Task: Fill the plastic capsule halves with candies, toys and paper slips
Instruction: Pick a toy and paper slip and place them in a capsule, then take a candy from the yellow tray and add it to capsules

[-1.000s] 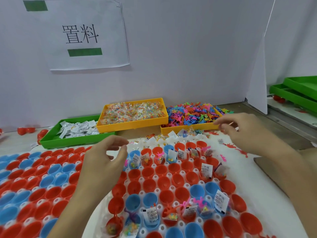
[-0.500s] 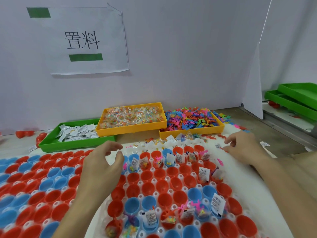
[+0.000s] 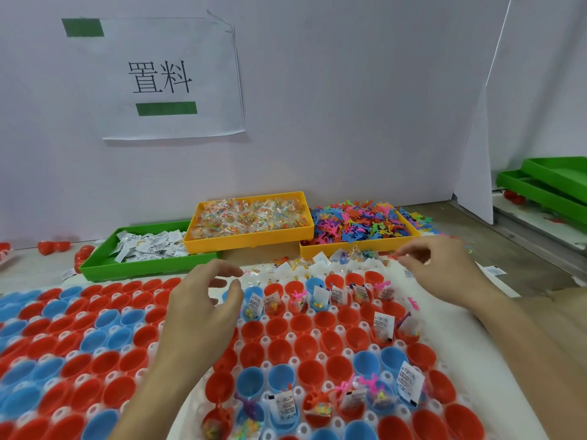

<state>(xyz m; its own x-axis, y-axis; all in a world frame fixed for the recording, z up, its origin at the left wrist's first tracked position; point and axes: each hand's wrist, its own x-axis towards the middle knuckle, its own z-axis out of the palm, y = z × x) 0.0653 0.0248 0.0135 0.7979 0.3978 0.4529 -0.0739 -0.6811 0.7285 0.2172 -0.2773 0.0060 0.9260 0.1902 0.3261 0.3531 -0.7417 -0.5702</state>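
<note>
Since the earlier frame the right hand (image 3: 444,274) has come back a little from the far-right toy tray toward the capsule tray (image 3: 495,354), and the left hand (image 3: 200,309) has barely shifted. I see the right grip w/ thumb and forefinger pinched together near the far edge of the capsule tray; something small and reddish sits at the fingertips (image 3: 401,254), but I can't tell what it is or if it's really held. Left grip is released: fingers loosely curved, thumb apart, holding nothing, hovering over the capsule halves (image 3: 305,341) near the tray's left side.

Capsule halves, red and blue, stand mouth-up in rows across the white capsule tray, which fills the near part of the worktop. The far row under the hands already has paper slips, candy and toys in it; a few near-edge cups do too. Mid rows look bare inside. A second batch of red and blue halves (image 3: 63,338) covers the near-left of the worktop.

Along the far edge, L to R: green tray (image 3: 139,268) w/ paper slips (image 3: 149,246), yellow tray (image 3: 247,239) w/ wrapped candies (image 3: 251,214), another yellow tray (image 3: 365,247) heaped w/ coloured toys (image 3: 359,225), some spilled past its right end. Loose items lie between those trays and the capsule tray. A paper sign (image 3: 165,77) is taped to the wall behind. Stacked green trays (image 3: 552,185) sit off the far-right corner.
</note>
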